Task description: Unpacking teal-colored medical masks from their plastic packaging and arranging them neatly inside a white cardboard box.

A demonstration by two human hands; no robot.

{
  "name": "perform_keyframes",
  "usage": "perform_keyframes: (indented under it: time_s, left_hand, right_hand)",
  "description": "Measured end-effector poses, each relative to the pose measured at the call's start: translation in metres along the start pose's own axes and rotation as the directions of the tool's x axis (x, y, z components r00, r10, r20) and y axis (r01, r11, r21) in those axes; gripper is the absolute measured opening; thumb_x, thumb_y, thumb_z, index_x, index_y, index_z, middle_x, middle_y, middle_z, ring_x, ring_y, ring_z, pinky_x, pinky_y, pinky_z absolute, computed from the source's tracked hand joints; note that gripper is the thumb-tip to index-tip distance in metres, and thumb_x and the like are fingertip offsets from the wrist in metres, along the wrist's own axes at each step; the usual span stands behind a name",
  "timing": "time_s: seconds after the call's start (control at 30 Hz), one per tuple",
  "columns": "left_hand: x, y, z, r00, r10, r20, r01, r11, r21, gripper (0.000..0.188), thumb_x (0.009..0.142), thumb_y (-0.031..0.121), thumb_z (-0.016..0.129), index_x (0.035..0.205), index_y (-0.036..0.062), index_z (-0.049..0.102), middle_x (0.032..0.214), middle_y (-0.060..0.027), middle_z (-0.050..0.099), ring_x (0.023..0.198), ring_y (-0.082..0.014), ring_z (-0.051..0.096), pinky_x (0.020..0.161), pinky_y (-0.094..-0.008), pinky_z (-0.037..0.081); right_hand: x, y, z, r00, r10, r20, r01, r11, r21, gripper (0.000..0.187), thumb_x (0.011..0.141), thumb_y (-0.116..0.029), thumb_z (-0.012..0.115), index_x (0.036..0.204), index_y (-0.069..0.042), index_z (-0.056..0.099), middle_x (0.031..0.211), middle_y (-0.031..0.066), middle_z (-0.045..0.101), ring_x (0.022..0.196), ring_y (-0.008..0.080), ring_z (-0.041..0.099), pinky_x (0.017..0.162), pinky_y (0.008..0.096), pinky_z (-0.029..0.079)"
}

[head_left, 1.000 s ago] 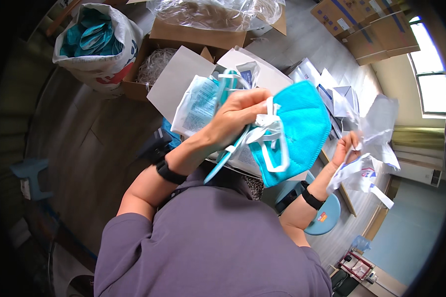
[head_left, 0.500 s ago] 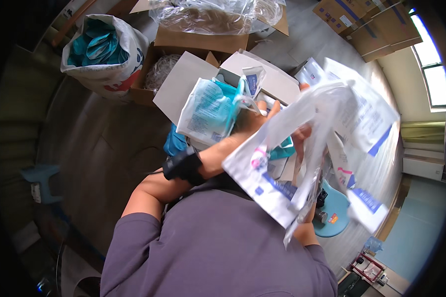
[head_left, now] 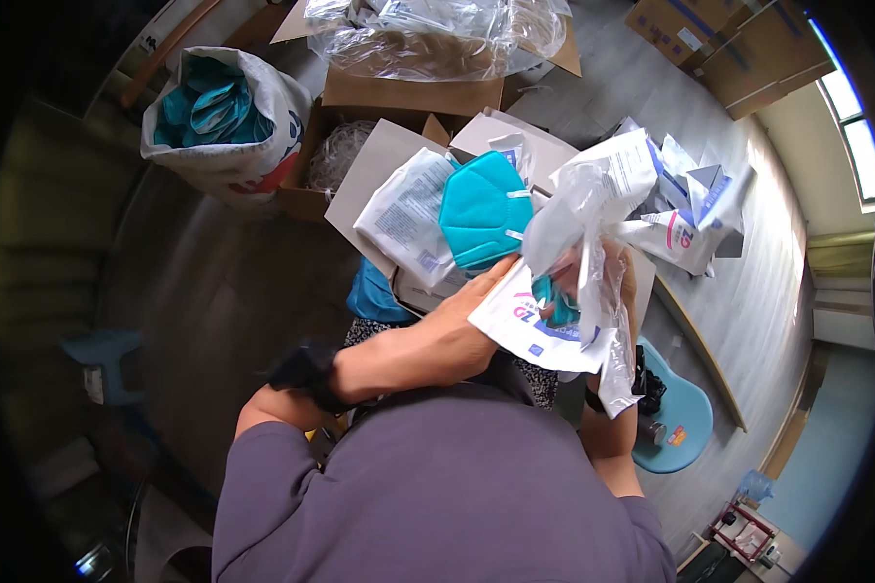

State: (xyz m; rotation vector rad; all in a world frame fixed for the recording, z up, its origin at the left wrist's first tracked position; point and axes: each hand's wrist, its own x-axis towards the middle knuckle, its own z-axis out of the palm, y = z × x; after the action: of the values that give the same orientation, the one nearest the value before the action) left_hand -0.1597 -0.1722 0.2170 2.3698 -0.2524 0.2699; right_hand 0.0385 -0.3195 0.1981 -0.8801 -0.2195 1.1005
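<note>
A teal folded face mask [head_left: 486, 209] with white strap ends lies over the open white box, beside a white printed packet [head_left: 406, 219]. My left hand [head_left: 462, 316] reaches up from the left, fingers stretched out, its fingertips at the mask's lower edge. A corner of a torn wrapper overlaps part of this hand. My right hand [head_left: 624, 277], partly hidden by clear plastic, closes on several torn white-and-clear mask wrappers [head_left: 540, 330]. Some teal material [head_left: 560, 303] shows through the plastic. What the hidden fingers press on is hard to see.
Loose wrappers [head_left: 685, 219] heap at the right of the white box [head_left: 360, 180]. Behind it stands a cardboard box [head_left: 408, 89] with clear plastic. A white sack [head_left: 214, 165] of teal masks is far left. A blue stool [head_left: 685, 428] stands right, cartons [head_left: 749, 49] far right.
My left hand has drawn back from the box toward me. The teal mask now lies fully exposed. The wrappers have swung and settled lower, and a wrapper heap shows at the right.
</note>
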Motion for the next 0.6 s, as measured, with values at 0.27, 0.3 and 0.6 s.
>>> perform_keyframes:
  time_s: [0.27, 0.3, 0.6]
  left_hand:
    - [0.036, -0.043, -0.134, 0.846, -0.525, -0.097, 0.513, 0.748, 0.421, 0.019, 0.08, 0.01, 0.067, 0.097, 0.0062, 0.074, 0.089, -0.0162, 0.071, 0.085, -0.0356, 0.068, 0.081, -0.0424, 0.054]
    - [0.043, -0.067, -0.126, 0.883, -0.401, -0.243, 0.468, 0.788, 0.4, 0.027, 0.076, 0.009, 0.07, 0.102, 0.0047, 0.073, 0.098, -0.0167, 0.071, 0.097, -0.0344, 0.066, 0.087, -0.0417, 0.052]
    - [0.056, -0.1, -0.098, 0.942, -0.294, 0.163, 0.172, 0.838, 0.517, 0.049, 0.064, 0.018, 0.081, 0.111, 0.004, 0.072, 0.109, -0.0125, 0.059, 0.11, -0.0306, 0.052, 0.098, -0.0403, 0.043]
  right_hand:
    - [-0.014, 0.007, 0.006, 0.957, 0.086, -0.276, -0.083, 0.996, 0.022, 0.036, 0.092, -0.034, 0.059, 0.095, 0.002, 0.063, 0.083, 0.0138, 0.069, 0.065, 0.0215, 0.069, 0.062, 0.0317, 0.062]
    - [-0.016, 0.008, 0.012, 0.945, 0.086, -0.317, -0.076, 0.996, 0.043, 0.034, 0.091, -0.033, 0.06, 0.098, 0.001, 0.063, 0.082, 0.013, 0.069, 0.064, 0.0205, 0.069, 0.061, 0.0311, 0.062]
    - [-0.021, 0.022, -0.021, 0.993, -0.016, -0.118, 0.041, 0.976, 0.213, 0.031, 0.098, -0.026, 0.063, 0.106, 0.003, 0.06, 0.093, 0.0143, 0.064, 0.081, 0.0267, 0.067, 0.085, 0.0426, 0.06]
